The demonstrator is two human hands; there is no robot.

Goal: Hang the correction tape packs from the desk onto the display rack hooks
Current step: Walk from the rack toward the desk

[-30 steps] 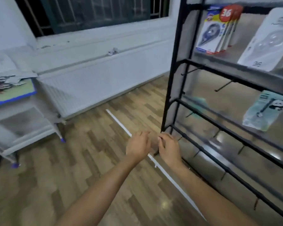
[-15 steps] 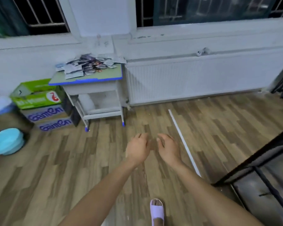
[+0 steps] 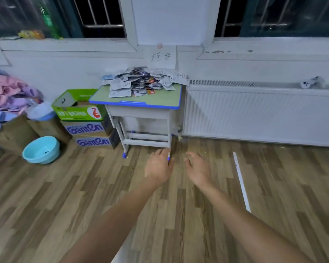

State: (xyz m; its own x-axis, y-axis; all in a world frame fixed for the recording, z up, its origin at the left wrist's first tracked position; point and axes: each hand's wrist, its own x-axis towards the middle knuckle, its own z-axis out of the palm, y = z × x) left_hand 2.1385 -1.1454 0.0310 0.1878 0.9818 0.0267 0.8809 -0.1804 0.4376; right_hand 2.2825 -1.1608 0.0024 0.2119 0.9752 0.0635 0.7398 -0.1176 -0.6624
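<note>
A heap of correction tape packs (image 3: 142,82) lies on a small green-topped desk with a blue rim (image 3: 135,104) against the far wall, straight ahead. My left hand (image 3: 159,168) and my right hand (image 3: 198,168) are stretched out low in front of me, side by side, well short of the desk. Both hang with loosely curled fingers and hold nothing. The display rack is out of view.
Cardboard boxes (image 3: 87,128) are stacked left of the desk, with a light blue basin (image 3: 40,149) on the wooden floor in front of them. A white radiator (image 3: 260,114) runs along the wall on the right. A thin white strip (image 3: 241,181) lies on the floor at right.
The view has swung left, away from the black display rack, and the desk is now centred and closer. My hands have stayed empty and side by side.
</note>
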